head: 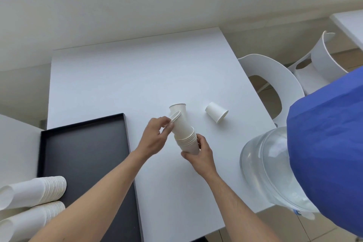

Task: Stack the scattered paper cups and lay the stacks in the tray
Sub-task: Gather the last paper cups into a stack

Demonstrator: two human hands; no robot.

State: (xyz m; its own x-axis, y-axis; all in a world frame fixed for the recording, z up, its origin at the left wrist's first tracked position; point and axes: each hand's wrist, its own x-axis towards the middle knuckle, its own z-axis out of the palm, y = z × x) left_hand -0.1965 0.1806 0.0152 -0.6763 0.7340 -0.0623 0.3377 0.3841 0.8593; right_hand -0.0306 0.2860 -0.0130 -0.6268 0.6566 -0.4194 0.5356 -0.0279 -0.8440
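My right hand (199, 155) grips the lower end of a stack of white paper cups (186, 139) held above the white table (137, 76). My left hand (155, 136) pinches the rim of the top cup (176, 119) where it enters the stack. Just behind the stack an upright single cup (179, 108) stands on the table. Another single cup (216, 114) lies on its side to the right. The black tray (84, 143) lies at the left, with two long cup stacks (37, 192) lying at its near left corner.
A clear water jug (269, 169) sits at the table's right edge, partly under a blue cloth (330, 143). White chairs (275, 84) stand beyond the right edge. A white wall ledge runs behind the table.
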